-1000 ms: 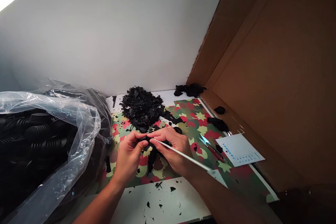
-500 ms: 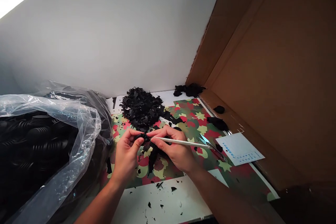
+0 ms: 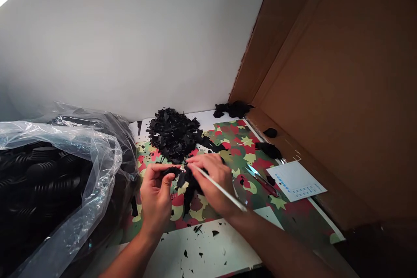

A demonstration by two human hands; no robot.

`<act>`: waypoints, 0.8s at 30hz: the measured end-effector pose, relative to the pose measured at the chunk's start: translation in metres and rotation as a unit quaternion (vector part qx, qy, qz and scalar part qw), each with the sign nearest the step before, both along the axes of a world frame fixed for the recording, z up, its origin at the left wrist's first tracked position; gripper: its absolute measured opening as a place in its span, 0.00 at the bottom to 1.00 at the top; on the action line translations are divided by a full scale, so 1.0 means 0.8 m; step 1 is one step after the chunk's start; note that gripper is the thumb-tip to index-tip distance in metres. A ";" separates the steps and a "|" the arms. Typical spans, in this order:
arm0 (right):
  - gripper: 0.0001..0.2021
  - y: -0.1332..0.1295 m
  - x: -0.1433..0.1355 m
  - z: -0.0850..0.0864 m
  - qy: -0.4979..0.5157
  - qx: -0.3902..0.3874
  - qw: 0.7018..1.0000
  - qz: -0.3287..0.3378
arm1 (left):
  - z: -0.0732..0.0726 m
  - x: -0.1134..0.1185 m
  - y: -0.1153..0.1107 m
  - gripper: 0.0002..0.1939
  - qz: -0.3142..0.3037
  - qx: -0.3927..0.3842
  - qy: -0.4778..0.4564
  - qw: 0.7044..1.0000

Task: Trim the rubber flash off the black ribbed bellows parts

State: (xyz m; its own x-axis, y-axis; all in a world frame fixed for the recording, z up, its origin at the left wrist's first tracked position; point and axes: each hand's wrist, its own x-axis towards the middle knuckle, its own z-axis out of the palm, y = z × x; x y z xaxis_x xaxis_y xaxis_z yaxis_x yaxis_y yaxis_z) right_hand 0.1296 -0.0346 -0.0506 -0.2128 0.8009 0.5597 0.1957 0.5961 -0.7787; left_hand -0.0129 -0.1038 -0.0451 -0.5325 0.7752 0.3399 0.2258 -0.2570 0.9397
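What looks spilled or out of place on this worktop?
Small black scraps lie strewn over the white surface nearest the camera, apart from the black heap farther back; they look like stray offcuts.

White card [image 3: 297, 178] bears blue print [image 3: 282, 183]; too small to read.

- what's in the left hand [image 3: 156, 189]?
- a small black piece [image 3: 172, 170], mostly covered by finger and thumb; its shape i can't tell.
- the thin, straight white rod [image 3: 218, 187]?
- its tip blurs into the fingers of the right hand [image 3: 215, 173], which also hides some black scraps [image 3: 187, 202].
- can you read the rectangular white card [image 3: 298, 178]?
- no, the blue print [image 3: 296, 193] is too small.
- the clear plastic bag [image 3: 106, 173]?
- cut off by the left edge, like the brown cardboard panel [image 3: 342, 95] by the right.
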 end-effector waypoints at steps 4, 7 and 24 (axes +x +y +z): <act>0.10 0.028 0.015 -0.002 -0.013 -0.026 0.999 -0.029 | 0.006 -0.002 0.000 0.11 -0.050 0.034 -0.030 0.998; 0.08 0.029 0.017 0.001 0.034 -0.139 0.988 0.065 | 0.007 -0.008 0.003 0.17 -0.095 0.019 -0.070 0.993; 0.21 -0.004 0.005 0.005 0.058 -0.289 0.933 0.205 | 0.004 -0.009 0.009 0.14 -0.092 -0.048 -0.074 0.992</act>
State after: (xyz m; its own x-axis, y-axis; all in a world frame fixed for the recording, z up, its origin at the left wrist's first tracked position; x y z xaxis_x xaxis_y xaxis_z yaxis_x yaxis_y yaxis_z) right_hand 0.1336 -0.0375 -0.0464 -0.5322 0.8410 0.0977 -0.0613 0.0768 -0.9952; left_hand -0.0201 -0.0967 -0.0421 -0.4175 0.8887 0.1896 0.0418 -0.1897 0.9810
